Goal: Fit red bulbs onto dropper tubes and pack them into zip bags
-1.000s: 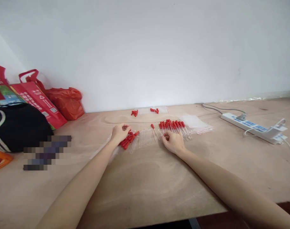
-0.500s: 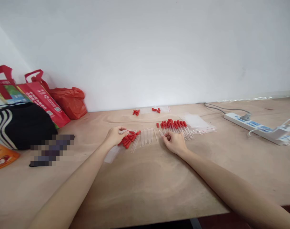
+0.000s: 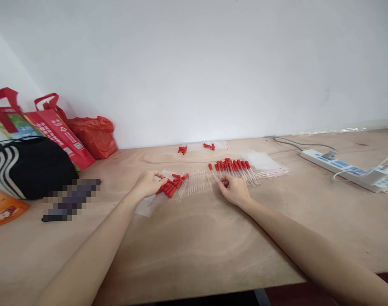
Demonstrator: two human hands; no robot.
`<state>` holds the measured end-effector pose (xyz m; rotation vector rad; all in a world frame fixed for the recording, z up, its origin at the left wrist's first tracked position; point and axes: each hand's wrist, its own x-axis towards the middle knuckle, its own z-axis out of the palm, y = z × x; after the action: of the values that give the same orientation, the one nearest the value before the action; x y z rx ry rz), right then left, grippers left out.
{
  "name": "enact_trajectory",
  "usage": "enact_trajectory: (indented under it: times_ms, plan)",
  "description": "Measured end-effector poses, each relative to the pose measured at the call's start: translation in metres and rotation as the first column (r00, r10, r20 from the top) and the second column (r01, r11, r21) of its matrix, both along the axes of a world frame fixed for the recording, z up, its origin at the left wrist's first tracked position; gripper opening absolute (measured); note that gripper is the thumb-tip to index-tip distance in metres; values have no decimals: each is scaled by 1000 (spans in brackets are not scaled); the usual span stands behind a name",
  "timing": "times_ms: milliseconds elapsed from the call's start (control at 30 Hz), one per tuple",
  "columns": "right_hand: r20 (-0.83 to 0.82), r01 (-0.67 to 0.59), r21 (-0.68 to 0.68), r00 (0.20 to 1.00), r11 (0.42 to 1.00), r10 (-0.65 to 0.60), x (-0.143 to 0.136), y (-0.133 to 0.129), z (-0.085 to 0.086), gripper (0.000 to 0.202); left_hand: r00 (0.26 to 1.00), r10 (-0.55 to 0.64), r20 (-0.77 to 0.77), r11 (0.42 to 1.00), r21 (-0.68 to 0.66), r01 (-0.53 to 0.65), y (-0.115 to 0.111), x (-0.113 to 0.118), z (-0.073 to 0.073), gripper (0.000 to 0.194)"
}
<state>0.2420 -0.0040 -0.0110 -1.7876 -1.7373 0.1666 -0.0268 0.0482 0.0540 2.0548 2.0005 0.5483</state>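
Observation:
My left hand (image 3: pixel 150 184) curls its thumb and index finger at the left side of a heap of red rubber bulbs (image 3: pixel 173 187). What lies between those fingertips, if anything, is too small to make out. A clear plastic bag (image 3: pixel 144 209) lies partly under the heap and this hand. Several thin clear tubes (image 3: pixel 196 182) lie in a row right of the heap. My right hand (image 3: pixel 233 189) rests on the table, pinching the tube of a dropper (image 3: pixel 210 167) with a red bulb on its far end. Beside it lie several bulb-tipped droppers (image 3: pixel 233 165), side by side.
Flat clear bags (image 3: pixel 265 163) lie right of the droppers. More red bulbs (image 3: pixel 182 150) and a clear bag (image 3: pixel 195 146) lie near the wall. A power strip (image 3: pixel 345 170) with cords stands at right. Red bags (image 3: pixel 93 136), a black bag (image 3: pixel 43 170) and an orange pouch (image 3: pixel 5 208) crowd the left.
My left hand has drawn back a little to the left, and the clear bag and nearby bulbs have shifted slightly with it. My right hand has hardly moved; its dropper leans slightly more to the left.

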Motion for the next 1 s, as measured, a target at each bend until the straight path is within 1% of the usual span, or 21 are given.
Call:
enact_trajectory:
  times_ms: [67,100,133,167,200,233,267,300,367,433,533,600,667,767,900,1000]
  plan:
    - [-2,3,10,1000,1000,-3,1,0,0,20,1000,26,-18,997,74,-24,-1,-1,5,13]
    - [-5,2,17,1000,1000,-2,2,-1,0,20,1000,8,-6,993,118,-8,-3,-1,6,11]
    - [-9,-3,26,1000,1000,3,3,-1,0,20,999,-41,23,987,154,37,-6,0,7,10]
    - [-12,-14,38,1000,999,15,4,-2,0,20,990,-118,72,977,185,103,-10,3,5,10]
    - [-17,-34,53,999,998,35,5,-3,0,19,967,-218,133,961,204,188,-14,6,2,11]
    - [-22,-62,70,998,996,64,6,-4,-1,19,929,-318,190,938,207,279,-20,11,-3,12]
    - [-26,-98,90,995,991,101,8,-5,-2,18,898,-375,229,919,221,327,-25,17,-9,11]
    - [-27,-141,112,989,984,145,9,-6,-3,17,870,-433,237,897,202,392,-31,24,-16,11]
    - [-19,-225,158,973,962,231,11,-9,-5,15,828,-510,232,859,175,480,-42,37,-30,11]
    - [11,-306,190,951,933,309,12,-12,-7,13,797,-567,207,820,224,526,-50,49,-42,12]
    - [87,-419,205,908,885,410,10,-15,-8,13,775,-615,146,771,317,552,-55,59,-55,13]
    - [148,-479,210,877,852,457,7,-17,-8,16,742,-662,108,724,351,594,-56,61,-59,13]
    - [200,-520,213,852,827,484,4,-18,-7,20,718,-691,86,691,371,620,-56,61,-62,15]
    - [232,-551,202,830,810,507,2,-20,-5,23,727,-683,64,686,399,609,-55,60,-62,15]
    - [234,-559,184,824,808,517,3,-21,-3,24,737,-675,24,674,426,603,-54,59,-62,14]
    - [238,-568,199,819,799,522,3,-21,-3,23,743,-669,21,677,428,598,-54,59,-61,14]
